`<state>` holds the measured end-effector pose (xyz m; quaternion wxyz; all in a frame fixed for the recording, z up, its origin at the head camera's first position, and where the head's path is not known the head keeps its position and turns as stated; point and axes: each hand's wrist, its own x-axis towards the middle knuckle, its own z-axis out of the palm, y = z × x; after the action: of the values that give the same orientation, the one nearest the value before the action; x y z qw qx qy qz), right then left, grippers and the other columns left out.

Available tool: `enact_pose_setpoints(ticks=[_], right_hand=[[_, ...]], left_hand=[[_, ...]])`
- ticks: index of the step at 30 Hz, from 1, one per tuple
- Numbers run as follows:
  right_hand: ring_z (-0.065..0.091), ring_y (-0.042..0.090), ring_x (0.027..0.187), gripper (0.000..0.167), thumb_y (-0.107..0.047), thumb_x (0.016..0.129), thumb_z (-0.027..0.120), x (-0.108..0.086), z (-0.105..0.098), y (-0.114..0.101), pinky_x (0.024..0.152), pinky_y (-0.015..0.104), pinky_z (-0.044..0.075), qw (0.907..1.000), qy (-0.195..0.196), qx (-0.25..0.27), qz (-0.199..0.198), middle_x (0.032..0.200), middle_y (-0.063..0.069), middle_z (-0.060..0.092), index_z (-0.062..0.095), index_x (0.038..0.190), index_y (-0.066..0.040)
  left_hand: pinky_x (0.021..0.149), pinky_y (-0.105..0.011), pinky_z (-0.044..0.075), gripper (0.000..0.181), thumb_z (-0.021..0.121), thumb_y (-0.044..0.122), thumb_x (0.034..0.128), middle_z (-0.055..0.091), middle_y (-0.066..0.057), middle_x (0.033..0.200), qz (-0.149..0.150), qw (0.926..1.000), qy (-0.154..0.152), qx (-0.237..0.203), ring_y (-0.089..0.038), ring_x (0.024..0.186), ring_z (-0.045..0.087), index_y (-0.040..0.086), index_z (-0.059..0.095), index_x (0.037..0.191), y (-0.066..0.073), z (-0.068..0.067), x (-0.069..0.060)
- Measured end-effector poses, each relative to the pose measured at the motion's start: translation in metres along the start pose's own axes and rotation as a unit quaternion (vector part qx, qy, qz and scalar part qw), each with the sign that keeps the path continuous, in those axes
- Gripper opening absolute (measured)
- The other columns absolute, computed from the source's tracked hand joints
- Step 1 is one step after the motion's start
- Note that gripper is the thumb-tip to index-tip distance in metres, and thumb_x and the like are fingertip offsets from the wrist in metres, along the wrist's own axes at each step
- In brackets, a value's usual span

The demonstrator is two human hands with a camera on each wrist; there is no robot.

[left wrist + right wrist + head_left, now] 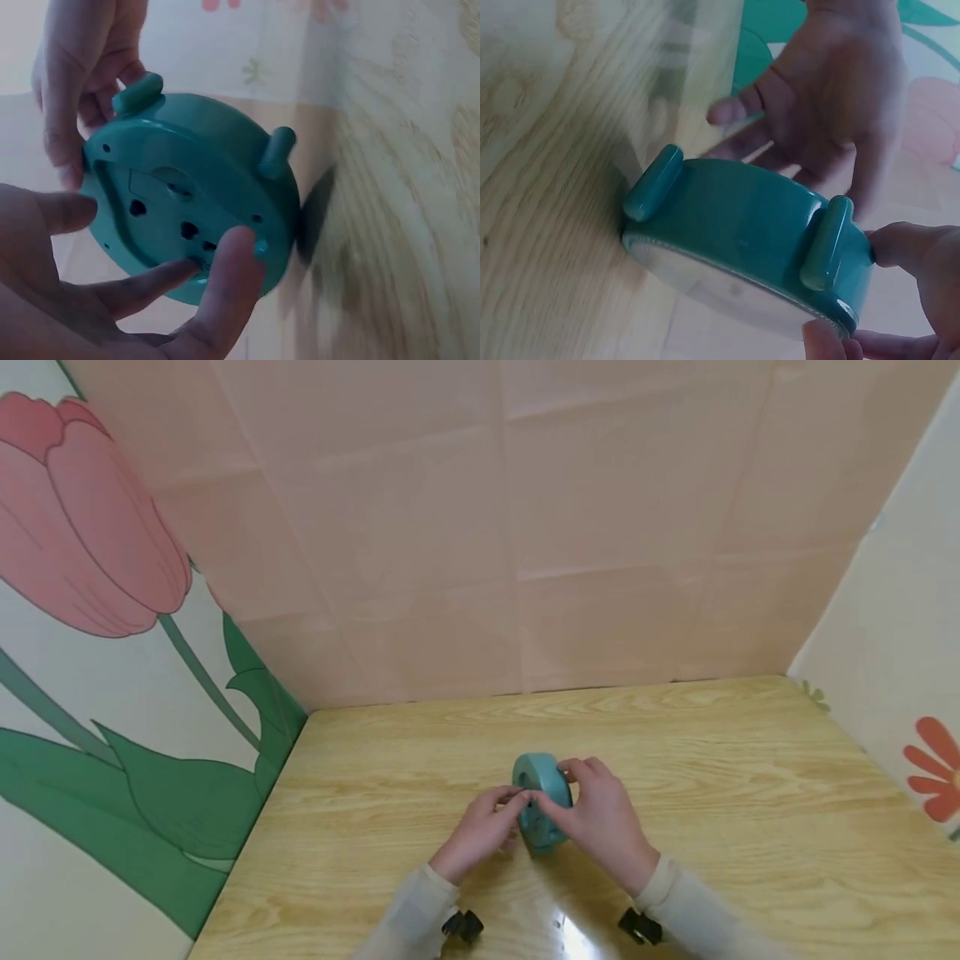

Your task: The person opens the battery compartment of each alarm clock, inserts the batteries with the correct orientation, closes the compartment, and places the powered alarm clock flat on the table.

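Observation:
A round teal alarm clock (542, 777) stands tilted on edge just above or on the table; contact cannot be told. Its back (157, 225), with small holes and recesses, faces my left hand. Two short rounded stubs stick out from its rim (735, 202), and the pale front (720, 289) shows in the right wrist view. My right hand (603, 814) grips the clock by its edge, thumb and fingers on opposite sides. My left hand (483, 831) touches the back with fairly straight fingers, its thumb (236, 255) apart from the nearest fingertip.
Under the hands spreads a wood-grain table (375, 760). A plain pinkish sheet (510, 527) hangs behind it. Painted walls flank both sides, one with a large tulip (97, 527), the other with a red flower (933, 768). Black clips (463, 927) sit at the wrists.

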<state>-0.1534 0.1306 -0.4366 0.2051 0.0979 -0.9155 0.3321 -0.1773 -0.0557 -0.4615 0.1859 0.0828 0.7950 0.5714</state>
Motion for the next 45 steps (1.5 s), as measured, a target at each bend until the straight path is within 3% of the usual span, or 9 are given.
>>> enact_pose_setpoints(ticks=[3,7,15,22,29,33,37,41,45], right_hand=[[0.041,0.007,0.055,0.048,-0.036,0.077,0.087,-0.003,0.004,-0.003,0.045,0.018,0.04,0.9995,0.013,-0.02,-0.021,0.09,0.01,0.062,0.07,0.104,-0.001],[0.043,0.005,0.056,0.052,-0.04,0.075,0.088,-0.006,0.008,-0.003,0.044,0.017,0.04,0.9981,0.027,-0.044,-0.034,0.092,0.008,0.063,0.071,0.107,-0.003],[0.044,0.003,0.059,0.056,-0.041,0.074,0.089,-0.011,0.012,-0.002,0.044,0.014,0.038,0.9976,0.019,-0.044,-0.049,0.096,0.004,0.062,0.072,0.115,-0.007],[0.056,0.01,0.068,0.044,-0.027,0.079,0.087,-0.013,0.016,0.0,0.051,0.014,0.044,0.9963,0.014,0.013,-0.083,0.099,0.004,0.064,0.071,0.114,-0.007],[0.058,0.006,0.068,0.036,-0.019,0.081,0.085,-0.013,0.018,0.001,0.052,0.014,0.046,0.9931,0.02,0.041,-0.108,0.102,0.005,0.069,0.07,0.112,-0.007],[0.059,0.012,0.069,0.035,-0.024,0.092,0.074,-0.013,0.017,0.005,0.051,0.02,0.047,0.9987,-0.009,0.008,-0.049,0.105,0.011,0.068,0.067,0.12,-0.005],[0.061,0.018,0.07,0.04,-0.022,0.098,0.061,-0.012,0.016,0.014,0.051,0.03,0.051,0.9952,-0.085,-0.022,0.044,0.096,0.012,0.067,0.059,0.13,0.001],[0.059,0.015,0.065,0.046,-0.019,0.1,0.056,-0.008,0.019,0.023,0.053,0.03,0.051,0.9736,-0.186,0.06,0.119,0.08,0.005,0.068,0.051,0.135,0.009],[0.062,0.018,0.063,0.051,-0.023,0.102,0.053,-0.006,0.026,0.031,0.054,0.031,0.052,0.9362,-0.243,0.169,0.189,0.078,0.008,0.068,0.045,0.142,0.008]], left_hand=[[0.073,-0.044,0.063,0.056,0.048,0.047,0.1034,0.061,-0.013,0.126,0.007,0.9998,0.01,-0.015,-0.026,0.098,0.065,0.003,0.057,0.137,0.002,-0.001,0.0],[0.072,-0.042,0.063,0.06,0.046,0.047,0.1045,0.063,-0.014,0.119,0.014,0.9987,0.002,-0.049,-0.026,0.097,0.066,-0.002,0.053,0.138,0.002,-0.001,0.0],[0.068,-0.041,0.064,0.06,0.051,0.043,0.1036,0.063,-0.015,0.112,0.022,0.9927,-0.014,-0.118,-0.033,0.09,0.068,-0.006,0.049,0.138,0.0,0.0,0.0],[0.071,-0.042,0.064,0.064,0.047,0.046,0.1048,0.062,-0.016,0.118,0.024,0.9926,-0.029,-0.115,-0.031,0.096,0.067,-0.005,0.042,0.143,-0.002,-0.004,0.0],[0.075,-0.047,0.063,0.053,0.038,0.035,0.1073,0.058,-0.02,0.121,0.024,0.9887,-0.033,-0.144,-0.029,0.094,0.066,-0.005,0.04,0.141,-0.005,-0.009,0.002],[0.076,-0.051,0.063,0.053,0.036,0.03,0.1049,0.056,-0.023,0.121,0.007,0.9864,-0.019,-0.163,-0.028,0.092,0.066,-0.002,0.029,0.147,-0.006,-0.011,0.001],[0.076,-0.051,0.063,0.055,0.035,0.028,0.1038,0.054,-0.025,0.124,-0.002,0.984,-0.01,-0.178,-0.028,0.092,0.065,0.002,0.024,0.151,-0.006,-0.014,0.001],[0.076,-0.051,0.063,0.057,0.036,0.028,0.1041,0.05,-0.028,0.13,-0.003,0.9827,-0.007,-0.185,-0.031,0.096,0.065,0.005,0.021,0.153,-0.007,-0.017,0.001],[0.073,-0.052,0.063,0.055,0.034,0.025,0.1057,0.037,-0.033,0.145,0.003,0.9865,0.017,-0.163,-0.039,0.107,0.063,0.016,0.017,0.157,-0.006,-0.019,0.002]])
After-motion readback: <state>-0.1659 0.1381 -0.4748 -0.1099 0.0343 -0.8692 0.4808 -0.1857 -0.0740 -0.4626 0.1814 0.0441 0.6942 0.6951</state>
